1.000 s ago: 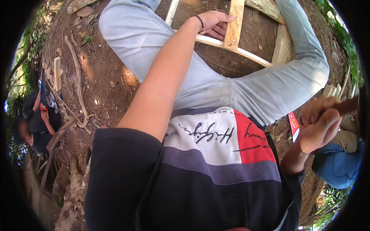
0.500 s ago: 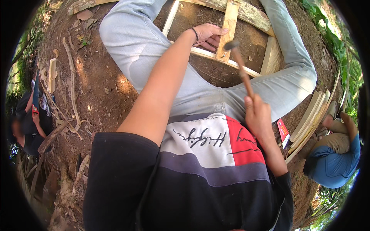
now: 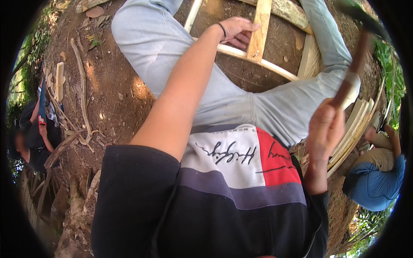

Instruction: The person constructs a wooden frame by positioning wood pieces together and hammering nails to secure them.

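right grip holds a hammer; left grip touches a slat.

From the wearer's head, one fisheye view (its dark rim round) looks steeply down; the shirt, below the wooden frame in view, is very near, the frame farther off.

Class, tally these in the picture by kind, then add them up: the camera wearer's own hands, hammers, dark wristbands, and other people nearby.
Own hands: 2 (left hand, right hand)
Hammer: 1
Dark wristband: 1
Other people: 2 (person in black, person in blue)
Total: 6
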Motion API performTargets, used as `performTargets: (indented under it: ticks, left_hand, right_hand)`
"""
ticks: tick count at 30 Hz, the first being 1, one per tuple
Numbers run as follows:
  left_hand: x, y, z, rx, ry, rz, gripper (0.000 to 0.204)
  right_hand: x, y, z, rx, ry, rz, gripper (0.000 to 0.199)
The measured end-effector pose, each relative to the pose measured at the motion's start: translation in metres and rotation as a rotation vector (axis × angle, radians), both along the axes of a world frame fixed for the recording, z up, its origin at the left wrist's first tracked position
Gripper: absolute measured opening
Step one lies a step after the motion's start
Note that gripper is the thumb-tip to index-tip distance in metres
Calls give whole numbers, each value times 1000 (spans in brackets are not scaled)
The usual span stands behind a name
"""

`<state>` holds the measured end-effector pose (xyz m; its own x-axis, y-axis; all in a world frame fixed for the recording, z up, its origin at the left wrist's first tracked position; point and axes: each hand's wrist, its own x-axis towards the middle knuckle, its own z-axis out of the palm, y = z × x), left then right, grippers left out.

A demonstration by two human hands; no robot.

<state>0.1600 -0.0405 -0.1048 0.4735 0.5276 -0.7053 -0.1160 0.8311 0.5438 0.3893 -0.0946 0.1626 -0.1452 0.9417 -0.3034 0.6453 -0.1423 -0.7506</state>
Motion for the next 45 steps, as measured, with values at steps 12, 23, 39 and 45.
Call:
performTargets:
  ticks: [12,23,39,45]
  left_hand:
    - [-2,-3,8,51,72,30,41]
    - [-3,3,-2,64,28,49,50]
    - [1,11,12,18,34,-20,52]
    - [-4,2,10,19,51,14,48]
  right_hand:
    - [-1,2,27,139,370,-146,26]
    - [-5,-24,5,106,243,-126,36]
    - [12,-46,-50,-235,-470,282,21]
    - [-16,-9,18,292,575,-223,25]
